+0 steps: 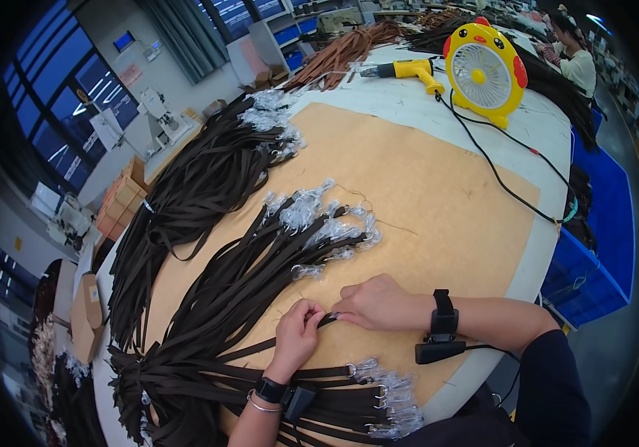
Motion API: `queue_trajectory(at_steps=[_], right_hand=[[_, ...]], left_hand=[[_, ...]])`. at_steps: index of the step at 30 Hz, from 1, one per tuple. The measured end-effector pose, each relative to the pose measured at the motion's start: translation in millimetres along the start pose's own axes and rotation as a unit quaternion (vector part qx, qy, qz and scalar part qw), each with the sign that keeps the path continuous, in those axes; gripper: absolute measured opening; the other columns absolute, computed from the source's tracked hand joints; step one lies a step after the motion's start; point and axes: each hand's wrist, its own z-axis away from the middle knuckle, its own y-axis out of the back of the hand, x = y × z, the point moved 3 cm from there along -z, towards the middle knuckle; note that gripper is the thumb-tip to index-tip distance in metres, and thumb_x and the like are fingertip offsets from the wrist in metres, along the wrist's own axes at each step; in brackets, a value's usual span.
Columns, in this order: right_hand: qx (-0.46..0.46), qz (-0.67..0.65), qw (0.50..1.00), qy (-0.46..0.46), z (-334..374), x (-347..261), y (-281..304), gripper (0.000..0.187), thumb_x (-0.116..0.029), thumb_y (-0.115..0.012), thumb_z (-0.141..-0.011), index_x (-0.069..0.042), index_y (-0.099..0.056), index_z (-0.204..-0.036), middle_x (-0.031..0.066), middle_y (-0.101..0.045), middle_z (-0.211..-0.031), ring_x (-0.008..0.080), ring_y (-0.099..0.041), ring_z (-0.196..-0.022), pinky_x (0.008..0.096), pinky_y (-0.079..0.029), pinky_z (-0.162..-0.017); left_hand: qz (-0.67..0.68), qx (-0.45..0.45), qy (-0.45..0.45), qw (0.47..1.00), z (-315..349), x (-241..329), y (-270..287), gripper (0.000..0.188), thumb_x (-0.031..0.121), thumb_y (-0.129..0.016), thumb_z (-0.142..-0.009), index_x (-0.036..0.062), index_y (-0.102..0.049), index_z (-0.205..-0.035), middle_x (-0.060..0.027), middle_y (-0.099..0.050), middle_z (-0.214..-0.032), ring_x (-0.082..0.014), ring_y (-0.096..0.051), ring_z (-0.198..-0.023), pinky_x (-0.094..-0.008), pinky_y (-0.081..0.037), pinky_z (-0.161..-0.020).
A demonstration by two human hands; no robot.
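Observation:
A thin dark brown strap (261, 347) runs from the bundle at the left to my hands. My left hand (297, 335) pinches it close to its end. My right hand (376, 302) has its fingers closed at the strap's tip, where a small shiny bit shows; its exact form is hidden by the fingers. Just beyond my hands lies a bundle of dark straps (222, 287), its ends wrapped in clear plastic (303, 210). Below my hands, several more straps end in metal clasps in clear plastic (401, 402), fanned out toward the right.
Another strap bundle (200, 164) lies at the far left on the tan board (438, 186). At the back stand a yellow chick-shaped fan (509, 97) and a yellow heat gun (412, 69), with a black cable (476, 141). Blue bins (595, 283) flank the table's right edge. A person (576, 63) sits beyond.

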Motion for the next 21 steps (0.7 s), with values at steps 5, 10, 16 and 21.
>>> queue_trajectory(at_steps=[5,10,16,21], right_hand=[[-0.005,0.007,1.000,0.010,-1.1,-0.3,0.3,0.019,-0.027,-0.065,-0.090,-0.010,-0.072,-0.089,0.0089,-0.067,-0.083,0.0299,-0.069,-0.077,0.0432,-0.054,-0.064],[0.008,-0.008,1.000,0.010,1.1,2.5,0.2,0.019,-0.027,-0.066,-0.090,-0.010,-0.073,-0.090,0.0095,-0.066,-0.082,0.0303,-0.068,-0.078,0.0435,-0.054,-0.067],[-0.048,-0.111,0.993,-0.010,6.9,12.1,4.1,0.024,-0.032,-0.068,-0.089,-0.012,-0.075,-0.101,0.0119,-0.072,-0.092,0.0313,-0.069,-0.087,0.0422,-0.053,-0.075],[-0.173,-0.275,0.946,-0.020,11.6,19.2,27.8,0.026,-0.032,-0.068,-0.091,-0.010,-0.074,-0.103,0.0119,-0.074,-0.089,0.0257,-0.070,-0.082,0.0362,-0.052,-0.069]], left_hand=[[-0.012,0.001,-0.014,1.000,-0.9,0.1,-0.5,0.003,0.001,-0.062,-0.093,0.0000,-0.060,-0.095,-0.0046,-0.062,-0.080,-0.0108,-0.057,-0.073,-0.0269,-0.047,-0.068],[0.092,-0.019,0.049,0.994,-5.8,-8.9,0.5,0.002,0.003,-0.059,-0.097,0.0012,-0.060,-0.096,0.0015,-0.057,-0.078,-0.0064,-0.054,-0.070,-0.0233,-0.047,-0.067],[0.166,-0.035,0.036,0.985,-43.3,7.5,27.5,0.004,0.004,-0.059,-0.098,0.0021,-0.060,-0.096,0.0031,-0.056,-0.080,-0.0041,-0.053,-0.067,-0.0215,-0.050,-0.064],[0.021,-0.174,-0.050,0.983,-65.6,33.9,3.2,0.008,0.004,-0.063,-0.094,-0.0017,-0.067,-0.099,-0.0013,-0.063,-0.084,-0.0086,-0.061,-0.075,-0.0252,-0.051,-0.068]])
